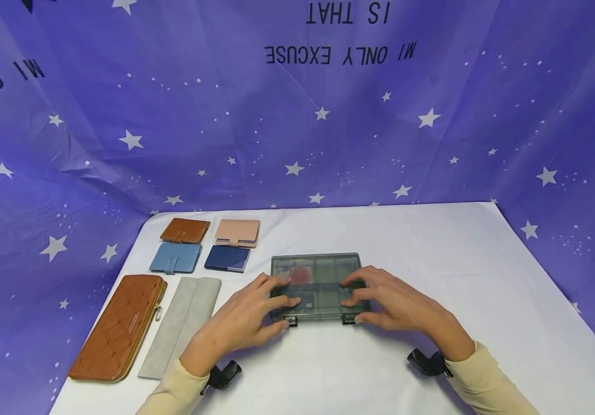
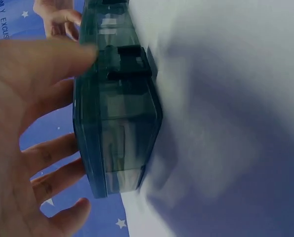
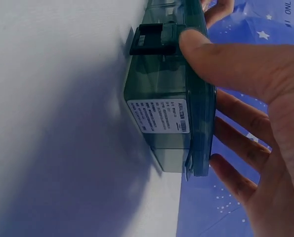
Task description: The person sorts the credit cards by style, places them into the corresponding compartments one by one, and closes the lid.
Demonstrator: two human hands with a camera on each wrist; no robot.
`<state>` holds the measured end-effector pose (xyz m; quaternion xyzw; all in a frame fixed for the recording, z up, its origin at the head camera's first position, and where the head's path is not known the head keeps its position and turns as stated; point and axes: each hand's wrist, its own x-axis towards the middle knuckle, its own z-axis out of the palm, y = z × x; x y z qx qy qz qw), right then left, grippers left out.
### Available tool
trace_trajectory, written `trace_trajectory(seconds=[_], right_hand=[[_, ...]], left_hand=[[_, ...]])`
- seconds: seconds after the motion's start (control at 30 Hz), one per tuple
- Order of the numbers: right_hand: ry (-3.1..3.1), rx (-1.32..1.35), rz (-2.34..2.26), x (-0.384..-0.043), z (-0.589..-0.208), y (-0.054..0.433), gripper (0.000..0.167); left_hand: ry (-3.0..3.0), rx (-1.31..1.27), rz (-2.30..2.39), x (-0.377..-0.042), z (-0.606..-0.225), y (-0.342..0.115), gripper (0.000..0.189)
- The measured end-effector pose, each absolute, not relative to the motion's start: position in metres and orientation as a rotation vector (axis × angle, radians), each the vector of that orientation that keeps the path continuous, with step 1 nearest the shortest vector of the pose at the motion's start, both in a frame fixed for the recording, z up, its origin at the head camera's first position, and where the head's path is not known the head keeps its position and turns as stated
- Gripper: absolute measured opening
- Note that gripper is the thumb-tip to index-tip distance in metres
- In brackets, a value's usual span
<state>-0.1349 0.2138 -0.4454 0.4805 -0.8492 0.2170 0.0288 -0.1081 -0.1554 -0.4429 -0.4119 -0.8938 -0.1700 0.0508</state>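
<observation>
A transparent dark-green plastic storage box (image 1: 328, 270) lies flat on the white table with its lid down. Compartment dividers and a reddish patch show through the lid. Two black latches sit on its near side, a left latch (image 2: 129, 61) and a right latch (image 3: 154, 39). My left hand (image 1: 247, 311) rests spread fingers on the lid's left part, its thumb near the left latch. On the right part lie the fingers of my right hand (image 1: 398, 298), and its thumb touches the lid edge beside the right latch. A white printed label (image 3: 159, 116) is on the box's front.
To the left lie a brown zip wallet (image 1: 118, 328) and a grey folded wallet (image 1: 183, 320). Behind them are small card holders: brown (image 1: 185, 229), pink (image 1: 237, 230), light blue (image 1: 175, 256) and navy (image 1: 226, 257). A purple starry cloth (image 1: 297, 127) hangs around the table.
</observation>
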Motion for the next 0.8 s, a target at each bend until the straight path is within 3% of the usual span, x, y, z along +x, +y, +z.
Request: trace_trajectory(seconds=[0.33,0.8], right_hand=[[-2.631,1.425,0.388,-0.130,-0.454,0.198,0.068],[-2.715,1.478,0.754,-0.141,-0.452,0.218,0.061]], left_hand=[[-2.620,-1.199,-0.300,-0.110,-0.460,-0.146,0.062],[-2.701,-1.223,-0.458,-0.112,-0.452,-0.153,0.056]])
